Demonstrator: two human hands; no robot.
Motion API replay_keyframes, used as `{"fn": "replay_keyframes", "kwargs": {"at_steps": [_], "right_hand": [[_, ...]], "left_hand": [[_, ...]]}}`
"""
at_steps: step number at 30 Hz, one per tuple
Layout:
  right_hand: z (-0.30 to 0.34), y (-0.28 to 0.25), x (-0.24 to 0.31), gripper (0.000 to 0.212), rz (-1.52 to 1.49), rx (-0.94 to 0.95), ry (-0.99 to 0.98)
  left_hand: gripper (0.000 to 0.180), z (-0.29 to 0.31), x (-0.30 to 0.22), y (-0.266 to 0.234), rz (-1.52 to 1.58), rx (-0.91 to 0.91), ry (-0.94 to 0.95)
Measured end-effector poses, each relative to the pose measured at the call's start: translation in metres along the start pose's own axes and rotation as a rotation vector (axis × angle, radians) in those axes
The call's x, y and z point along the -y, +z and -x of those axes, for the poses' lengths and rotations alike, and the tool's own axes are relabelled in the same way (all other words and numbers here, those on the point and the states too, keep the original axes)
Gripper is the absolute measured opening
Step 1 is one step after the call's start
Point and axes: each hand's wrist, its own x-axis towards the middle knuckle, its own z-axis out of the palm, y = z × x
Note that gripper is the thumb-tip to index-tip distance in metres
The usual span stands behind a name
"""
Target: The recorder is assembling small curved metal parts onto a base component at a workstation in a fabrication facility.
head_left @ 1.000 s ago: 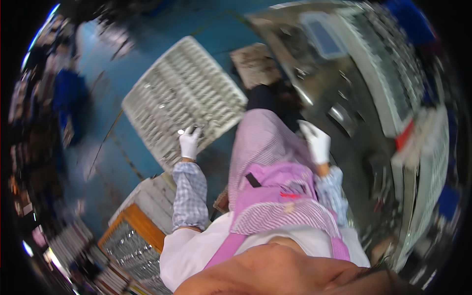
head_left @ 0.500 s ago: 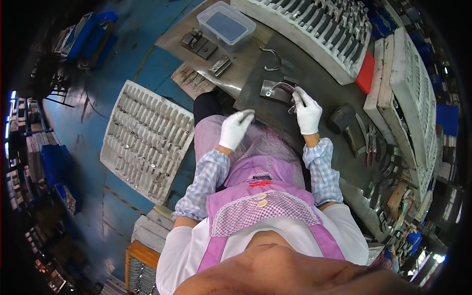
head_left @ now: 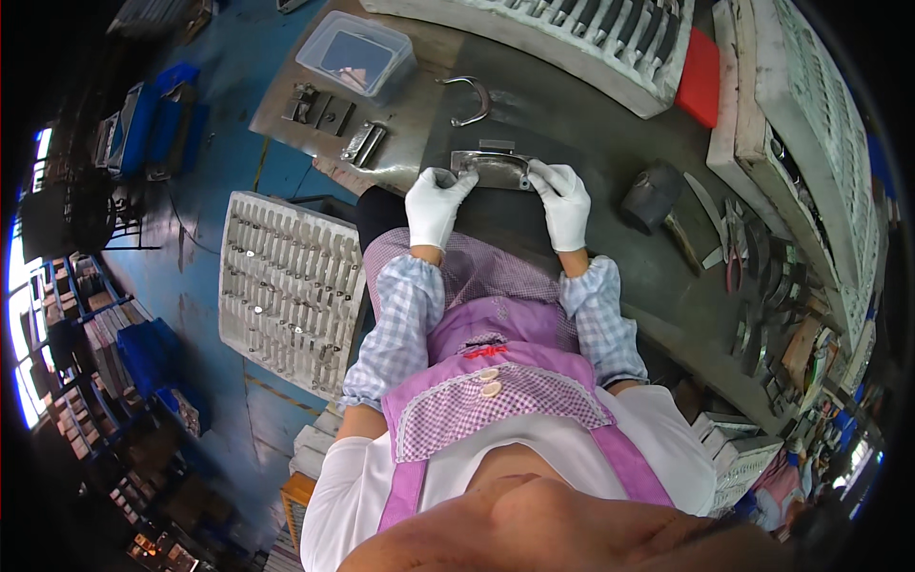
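A curved metal handle [head_left: 499, 181] lies along the near side of a small metal fixture block [head_left: 491, 158] on the bench. My left hand [head_left: 436, 204], in a white glove, pinches the handle's left end. At its right end, the gloved fingers of my right hand [head_left: 564, 202] are closed too. Fingertips hide both ends of the piece. Just beyond the block lies another curved metal handle [head_left: 483, 101], apart from both hands.
A clear plastic box [head_left: 355, 52] and metal jigs [head_left: 364, 144] stand at the bench's left. To the right are a black mallet [head_left: 652, 196], pliers [head_left: 732, 243] and stacked white trays [head_left: 753, 114]. A tray of metal parts [head_left: 291, 286] sits left of my legs.
My left hand has moved up from my lap to the handle's left end. The handle, earlier raised in my right hand, now lies level across the block. The view has shifted.
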Motion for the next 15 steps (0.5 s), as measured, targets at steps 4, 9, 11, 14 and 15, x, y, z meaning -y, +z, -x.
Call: {"fn": "replay_keyframes", "kwargs": {"at_steps": [4,9,11,14,15], "right_hand": [[0.002,0.001,-0.006,0.019,-0.031,0.009,0.048],[-0.002,0.003,0.005,0.034,-0.468,0.042,0.389],[-0.006,0.011,0.017,0.043,0.126,0.121,-0.073],[0.013,0.024,0.056,0.027,0.209,0.117,-0.095],[0.026,0.025,0.059,0.025,0.239,0.079,-0.170]], "left_hand": [[0.039,-0.010,-0.006,0.002,-0.049,0.037,-0.006],[0.043,-0.003,-0.011,-0.007,-0.066,0.009,0.026],[0.050,-0.003,-0.003,-0.011,-0.182,-0.015,0.113],[0.056,0.019,0.014,-0.035,-0.263,-0.085,0.285],[0.055,0.033,0.004,-0.045,0.252,0.186,-0.030]]}}
